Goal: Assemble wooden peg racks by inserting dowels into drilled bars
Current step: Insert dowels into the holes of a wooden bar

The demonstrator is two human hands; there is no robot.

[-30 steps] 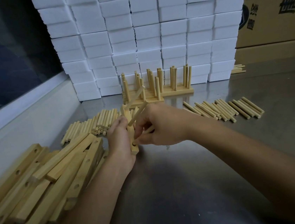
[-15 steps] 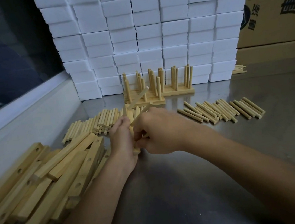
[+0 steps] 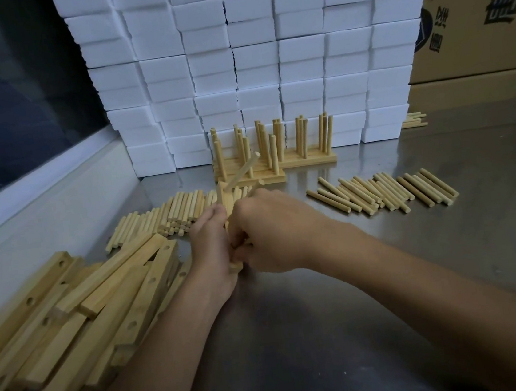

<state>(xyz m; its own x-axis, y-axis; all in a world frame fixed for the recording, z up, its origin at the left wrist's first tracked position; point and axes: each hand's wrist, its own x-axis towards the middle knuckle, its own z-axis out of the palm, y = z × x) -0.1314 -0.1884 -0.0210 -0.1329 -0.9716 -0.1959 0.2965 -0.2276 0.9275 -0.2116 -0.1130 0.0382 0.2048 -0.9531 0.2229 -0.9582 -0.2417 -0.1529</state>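
Left hand (image 3: 213, 248) grips the drilled bar (image 3: 227, 203), held on end on the steel table (image 3: 374, 294); right hand (image 3: 270, 232) is curled around a dowel low on the bar, mostly hidden. Over the last second the right hand has closed in on the bar: probably seating this peg. An upper dowel (image 3: 244, 171) already juts out. Loose dowels (image 3: 385, 192) right, bar pile (image 3: 70, 313) left, finished racks (image 3: 273, 158) behind.

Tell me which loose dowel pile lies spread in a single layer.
The dowel pile right of the hands, a single row flat on the steel table. The pile left of the hands is stacked in layers behind the drilled bars.
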